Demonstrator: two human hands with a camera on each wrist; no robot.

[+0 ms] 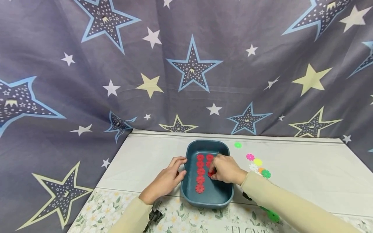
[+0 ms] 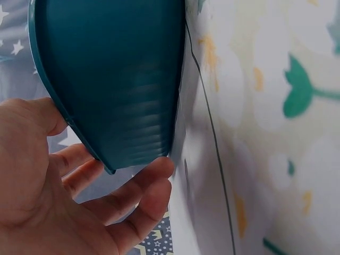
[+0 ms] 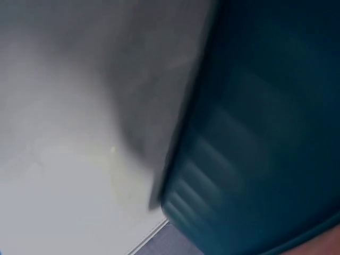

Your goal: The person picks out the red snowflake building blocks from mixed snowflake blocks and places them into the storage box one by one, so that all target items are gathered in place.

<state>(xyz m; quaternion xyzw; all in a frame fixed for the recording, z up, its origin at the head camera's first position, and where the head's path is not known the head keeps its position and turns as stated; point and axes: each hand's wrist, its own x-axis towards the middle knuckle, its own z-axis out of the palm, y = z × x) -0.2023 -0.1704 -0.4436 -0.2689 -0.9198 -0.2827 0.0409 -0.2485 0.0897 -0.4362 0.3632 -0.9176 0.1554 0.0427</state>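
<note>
A dark teal tray (image 1: 207,202) stands on the table with two columns of red flower-shaped discs on its floor. The left column (image 1: 200,171) has several discs; the right column (image 1: 209,157) is partly covered by my right hand (image 1: 228,169). That hand reaches in over the right rim and pinches a red flower-shaped disc (image 1: 209,174) between thumb and fingertips. At the left rim, my left hand (image 1: 167,177) touches the tray with relaxed, spread fingers. In the left wrist view, its fingers (image 2: 141,186) lie along the outer wall (image 2: 117,95).
Right of the tray lie loose flower-shaped discs: light green (image 1: 238,145), pink (image 1: 250,157), yellow (image 1: 257,161), white (image 1: 253,167) and dark green (image 1: 266,173). Another green disc (image 1: 273,216) is by the right forearm. A star-patterned curtain (image 1: 186,106) hangs behind the table.
</note>
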